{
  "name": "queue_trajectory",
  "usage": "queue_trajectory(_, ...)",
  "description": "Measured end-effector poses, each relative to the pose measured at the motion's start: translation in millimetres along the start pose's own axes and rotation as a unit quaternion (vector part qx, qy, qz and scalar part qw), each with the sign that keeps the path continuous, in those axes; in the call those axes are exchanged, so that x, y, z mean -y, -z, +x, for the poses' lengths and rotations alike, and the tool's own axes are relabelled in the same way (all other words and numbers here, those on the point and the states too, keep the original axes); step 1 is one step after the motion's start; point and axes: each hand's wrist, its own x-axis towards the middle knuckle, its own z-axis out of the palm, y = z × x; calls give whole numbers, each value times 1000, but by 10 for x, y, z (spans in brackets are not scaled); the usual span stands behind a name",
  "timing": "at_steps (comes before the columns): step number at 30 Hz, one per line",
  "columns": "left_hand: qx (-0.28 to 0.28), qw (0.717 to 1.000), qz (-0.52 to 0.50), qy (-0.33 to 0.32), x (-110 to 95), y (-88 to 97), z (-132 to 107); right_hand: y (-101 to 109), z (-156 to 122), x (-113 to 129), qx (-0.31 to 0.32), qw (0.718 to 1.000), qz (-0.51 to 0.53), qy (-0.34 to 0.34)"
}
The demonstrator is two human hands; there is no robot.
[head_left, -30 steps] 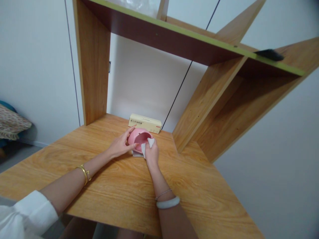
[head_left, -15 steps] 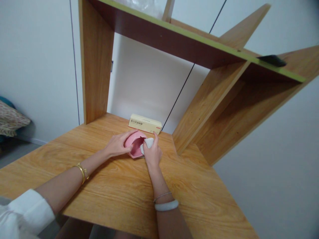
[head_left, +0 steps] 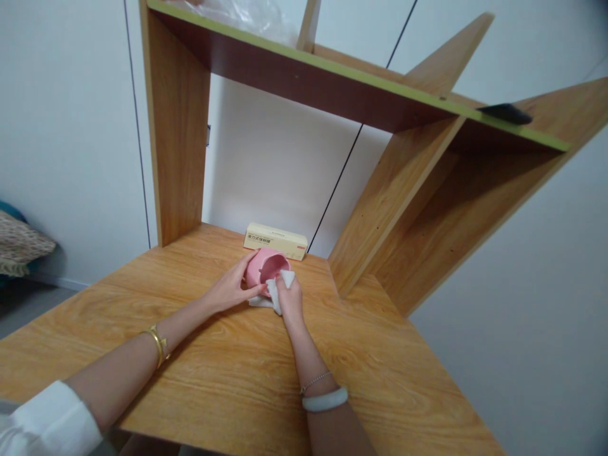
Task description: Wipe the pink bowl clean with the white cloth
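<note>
A small pink bowl (head_left: 266,265) is tilted on its side on the wooden desk (head_left: 228,354), its mouth facing right. My left hand (head_left: 231,288) grips the bowl's left side, fingers curled round it. My right hand (head_left: 289,297) is closed on a white cloth (head_left: 274,292) and presses it against the bowl's rim. Part of the cloth hangs down onto the desk below the bowl.
A long cream box (head_left: 275,240) lies at the back of the desk, just behind the bowl. Wooden uprights (head_left: 178,139) and a shelf (head_left: 332,76) rise above. A dark object (head_left: 503,113) and clear plastic (head_left: 251,12) lie on the shelf.
The right hand moved the cloth from inside the bowl back to its rim, and the cloth now trails onto the desk. The left hand keeps its grip on the bowl.
</note>
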Motion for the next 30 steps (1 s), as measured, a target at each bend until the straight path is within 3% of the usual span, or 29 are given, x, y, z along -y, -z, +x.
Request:
queue_trajectory(6, -10, 996, 82, 28, -34, 111, -9, 157, -91, 239, -35, 989, -139, 22)
queue_trajectory(12, 20, 994, 107, -11, -42, 161, -16, 146, -120, 277, 39, 973, -224, 24)
queue_trajectory(14, 16, 994, 107, -3, -34, 157, -7, 110, -110, 226, 48, 976, -212, 22)
queue_trajectory(18, -14, 996, 77, 48, -30, 164, 18, 41, -77, 107, -4, 991, -128, 23)
queue_trajectory(23, 19, 998, 34, 47, -73, 86, 1, -29, -36, 25, -35, 998, -45, 3)
queue_trajectory(27, -15, 998, 16, 53, -56, 12, -14, -19, -40, 51, -10, 998, -57, 2)
queue_trajectory(30, -24, 995, 68, 63, -16, 55, -7, 43, -71, 135, -3, 994, -109, 2)
